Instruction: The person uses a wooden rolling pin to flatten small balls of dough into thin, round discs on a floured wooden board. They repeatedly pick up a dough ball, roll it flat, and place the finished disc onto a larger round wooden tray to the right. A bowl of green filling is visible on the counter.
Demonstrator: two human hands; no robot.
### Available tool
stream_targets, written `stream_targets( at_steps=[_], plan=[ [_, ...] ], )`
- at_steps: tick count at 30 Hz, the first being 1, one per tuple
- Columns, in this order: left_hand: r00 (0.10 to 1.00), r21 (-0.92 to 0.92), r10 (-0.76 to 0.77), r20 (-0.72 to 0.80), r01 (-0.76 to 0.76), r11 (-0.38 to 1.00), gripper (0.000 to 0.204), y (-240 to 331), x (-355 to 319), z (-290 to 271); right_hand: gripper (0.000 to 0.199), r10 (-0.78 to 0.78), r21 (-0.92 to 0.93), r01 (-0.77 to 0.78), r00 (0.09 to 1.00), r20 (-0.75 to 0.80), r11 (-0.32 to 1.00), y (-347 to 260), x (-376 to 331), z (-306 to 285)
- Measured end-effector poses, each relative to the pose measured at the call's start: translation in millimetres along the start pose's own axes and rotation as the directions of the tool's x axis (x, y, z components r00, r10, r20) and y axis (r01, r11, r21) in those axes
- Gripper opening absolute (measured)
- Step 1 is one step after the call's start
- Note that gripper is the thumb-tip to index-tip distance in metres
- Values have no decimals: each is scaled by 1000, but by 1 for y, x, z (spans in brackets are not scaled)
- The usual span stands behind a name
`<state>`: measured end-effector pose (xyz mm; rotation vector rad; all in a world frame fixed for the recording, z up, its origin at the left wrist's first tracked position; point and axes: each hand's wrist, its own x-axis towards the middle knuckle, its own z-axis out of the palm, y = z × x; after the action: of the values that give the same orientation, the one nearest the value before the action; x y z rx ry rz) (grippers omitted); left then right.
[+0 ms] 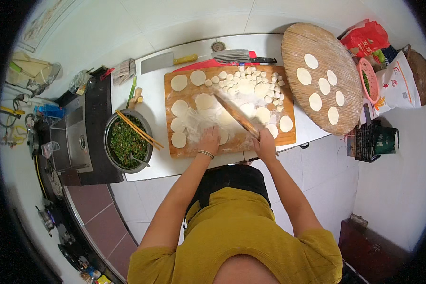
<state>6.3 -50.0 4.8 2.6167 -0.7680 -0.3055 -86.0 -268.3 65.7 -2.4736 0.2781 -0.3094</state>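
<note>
On the floured wooden board [288, 135], my right hand [265, 143] is closed round the near end of a wooden rolling pin [235, 114], which slants away to the far left. My left hand [209, 140] rests at the board's near side, fingers stretched out over the flour, beside a round dough wrapper [224, 137]. More rolled wrappers lie along the board's left side, such as this dough wrapper [180, 108], and others lie right of the pin. Beyond the pin sits a heap of small cut dough pieces [270, 87], dusted with flour.
A bowl of chopped green filling [128, 142] stands left of the board, chopsticks [139, 128] across its rim. Behind lie a cleaver [158, 62] and another wide blade [229, 57]. A round wooden lid [293, 42] at right bears several wrappers. A sink [80, 142] is far left.
</note>
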Motion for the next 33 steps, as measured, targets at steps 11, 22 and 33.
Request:
stream_targets(
  at_steps=[11,22,33],
  plan=[
    [836,-194,-521,174,547,814,24,3,32,10,27,292,89,-287,955,-53,954,13,-61,-42],
    [906,-171,-422,-8,415,894,19,9,23,15,28,287,188,-272,956,-60,944,22,-61,-58],
    [962,-507,-263,67,260,822,21,8,18,7,26,236,227,-217,970,-58,949,36,-53,-70]
  ],
)
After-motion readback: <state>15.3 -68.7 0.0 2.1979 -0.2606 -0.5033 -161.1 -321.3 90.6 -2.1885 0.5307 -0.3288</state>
